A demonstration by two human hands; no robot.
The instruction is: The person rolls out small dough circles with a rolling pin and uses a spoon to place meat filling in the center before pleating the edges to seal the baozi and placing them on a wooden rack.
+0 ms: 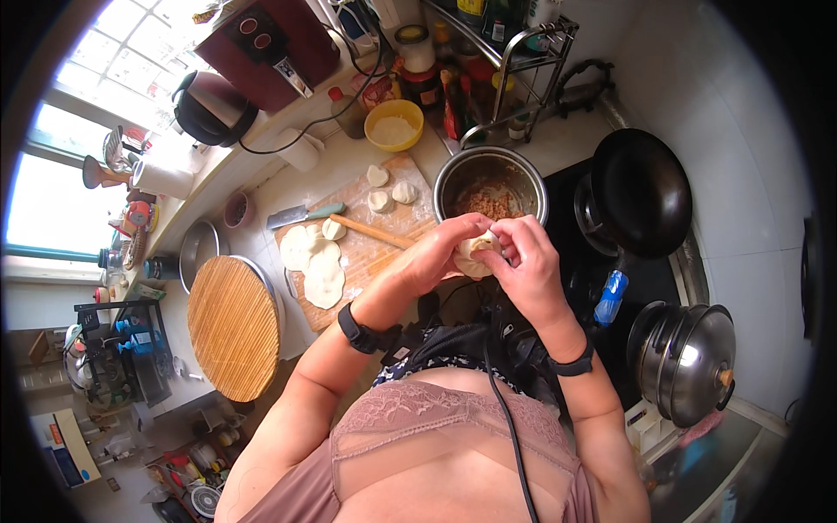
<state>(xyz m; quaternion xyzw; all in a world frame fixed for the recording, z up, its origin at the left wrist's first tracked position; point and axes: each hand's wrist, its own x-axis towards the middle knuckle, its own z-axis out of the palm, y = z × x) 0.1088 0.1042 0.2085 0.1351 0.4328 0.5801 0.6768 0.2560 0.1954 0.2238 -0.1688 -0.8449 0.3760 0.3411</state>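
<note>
A filled dough bun (476,256) is held between both hands, its edge pinched into pleats. My left hand (451,252) cups it from the left, thumb at its top. The fingers and thumb of my right hand (528,252) pinch its rim. Just beyond the hands stands a steel pot (444,186) with minced filling (490,199) inside. Left of it, a floured wooden board (366,261) bears a wooden rolling pin (371,231), a green-handled knife (304,213), overlapping flat dough rounds (324,278) and several small dough pieces (405,192).
A yellow bowl of flour (393,125) stands behind the board. To the left are a round slatted wooden lid (233,329) and a steel basin (200,252). On the right, a black wok (641,193) and a lidded steel steamer (686,363) stand by the dark stove.
</note>
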